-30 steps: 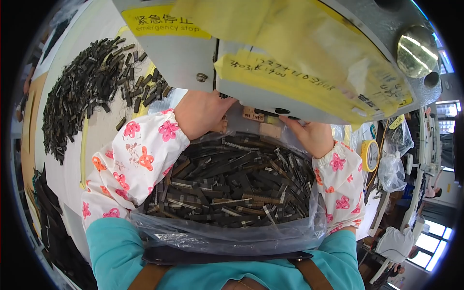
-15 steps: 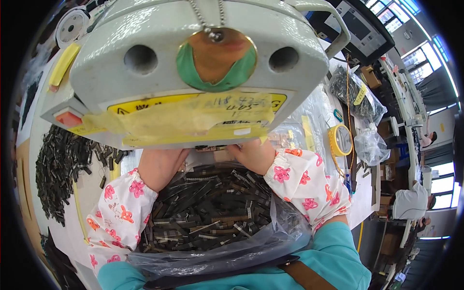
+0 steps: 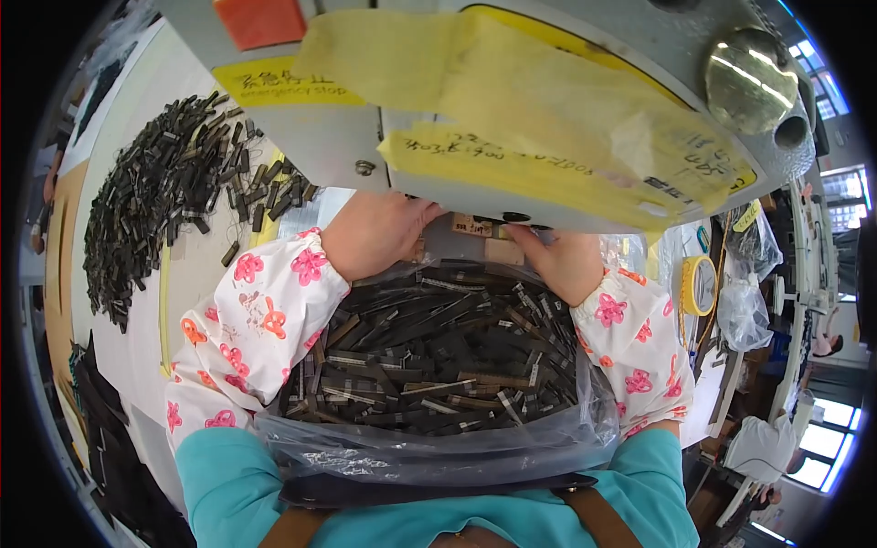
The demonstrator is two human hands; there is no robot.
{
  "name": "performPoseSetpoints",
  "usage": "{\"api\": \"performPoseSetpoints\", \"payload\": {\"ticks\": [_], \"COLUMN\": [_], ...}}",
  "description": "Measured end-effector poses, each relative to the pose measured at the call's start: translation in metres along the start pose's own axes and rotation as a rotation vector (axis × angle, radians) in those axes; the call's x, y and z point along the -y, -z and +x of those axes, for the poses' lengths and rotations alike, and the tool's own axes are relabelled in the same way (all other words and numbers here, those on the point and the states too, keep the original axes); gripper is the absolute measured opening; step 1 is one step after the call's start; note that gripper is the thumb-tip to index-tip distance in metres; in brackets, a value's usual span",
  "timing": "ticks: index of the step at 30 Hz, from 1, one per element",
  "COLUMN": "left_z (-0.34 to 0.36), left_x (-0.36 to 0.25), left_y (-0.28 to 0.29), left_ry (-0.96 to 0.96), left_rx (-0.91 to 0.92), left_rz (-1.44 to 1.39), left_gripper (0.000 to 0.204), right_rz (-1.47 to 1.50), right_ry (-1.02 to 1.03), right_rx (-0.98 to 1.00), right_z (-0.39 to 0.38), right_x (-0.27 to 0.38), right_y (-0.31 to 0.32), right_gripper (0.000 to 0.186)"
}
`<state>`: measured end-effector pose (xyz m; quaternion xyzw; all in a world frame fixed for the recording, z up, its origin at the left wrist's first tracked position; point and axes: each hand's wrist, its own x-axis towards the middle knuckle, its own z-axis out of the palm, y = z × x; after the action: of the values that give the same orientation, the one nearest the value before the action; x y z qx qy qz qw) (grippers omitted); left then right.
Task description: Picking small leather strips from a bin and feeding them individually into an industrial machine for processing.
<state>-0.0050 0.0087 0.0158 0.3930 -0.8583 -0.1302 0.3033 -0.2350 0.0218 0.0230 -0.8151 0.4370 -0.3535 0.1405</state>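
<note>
Both my hands reach in under the front edge of a grey machine (image 3: 333, 137). My left hand (image 3: 379, 236) is bent inward with its fingers close together; its fingertips are partly hidden, and what they hold cannot be made out. My right hand (image 3: 565, 263) faces it, thumb and fingers drawn together beside a small dark piece (image 3: 516, 217) at the machine's edge. Between the hands sit small tan blocks (image 3: 503, 252). Just below them, a clear plastic bag (image 3: 438, 449) lies open, filled with many short black fabric strips (image 3: 429, 352), some with pale ends.
A big heap of small dark folded pieces (image 3: 160, 210) covers the table on the left. A red button (image 3: 260, 20) and yellow tape (image 3: 585, 119) are on the machine overhead. To the right lie a yellow tape roll (image 3: 699, 285) and a clear plastic bag (image 3: 744, 315).
My view has shifted left and closer, so the machine now looms larger and more of the left heap shows. Both hands stay under the machine's front edge.
</note>
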Motion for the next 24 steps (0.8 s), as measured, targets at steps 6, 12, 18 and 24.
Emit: {"api": "performPoseSetpoints", "payload": {"ticks": [6,12,18,24], "left_z": [-0.001,-0.002,0.002,0.002], "left_x": [0.002,0.003,-0.005,-0.004], "left_y": [-0.002,-0.002,0.000,-0.002], "left_ry": [-0.127,-0.226,-0.091,-0.212], "left_rx": [-0.022,-0.016,0.102,0.050], "left_rz": [0.026,0.121,-0.061,0.164], "left_gripper": [0.027,0.036,0.022,0.026], "right_rz": [-0.117,-0.188,-0.211,-0.239], "right_ry": [-0.023,0.129,0.126,0.099], "right_rx": [0.138,0.159,0.169,0.200], "right_z": [-0.009,-0.002,0.002,0.005], "right_x": [0.000,0.007,0.009,0.005], "right_y": [-0.004,-0.005,-0.006,-0.003], "right_gripper": [0.018,0.019,0.019,0.021]}}
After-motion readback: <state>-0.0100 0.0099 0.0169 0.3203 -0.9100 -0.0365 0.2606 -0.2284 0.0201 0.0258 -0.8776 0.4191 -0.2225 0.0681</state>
